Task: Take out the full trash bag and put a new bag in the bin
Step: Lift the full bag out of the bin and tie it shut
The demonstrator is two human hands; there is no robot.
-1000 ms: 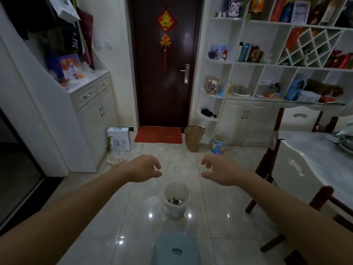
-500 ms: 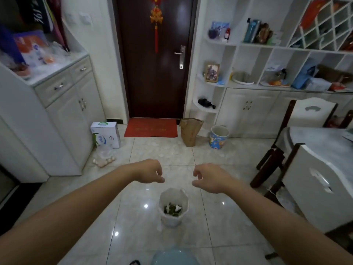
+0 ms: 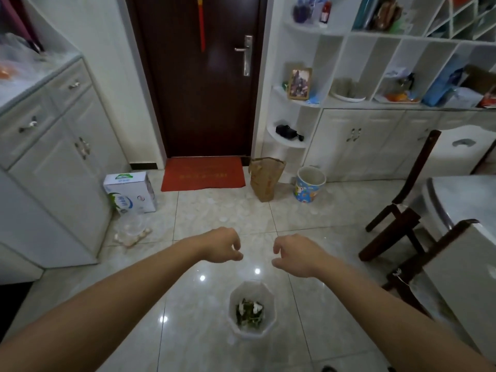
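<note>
**Bin lined and part-filled; both hands empty above it**

Your left hand [image 3: 222, 245] and right hand [image 3: 296, 255] hang in the air over the floor [image 3: 204, 312], near each other but not touching. The fingers of both are loosely curled and apart, and neither grips anything.

The bin [image 3: 251, 310] stands upright on the tiles below and in front of your hands, well apart from the chair [image 3: 402, 208] on your right. A pale bag [image 3: 234, 302] lines it, folded over the rim. Green scraps and white bits lie inside.

Handling, as a judgement: the bag looks thin and soft, so it will sag and may tear if pulled by one edge. The load appears light. Take hold of the folded rim on two opposite sides, gather it inward, then lift straight up. The bin itself looks light and may rise with the bag; be ready to steady it.

Not determined:
- How deep the waste goes; only the top layer shows.
- Whether anything wet lies at the bottom.
- Where the new bag is; none can be made out.
- The far shelves and the left cupboard top are blurred.
</note>
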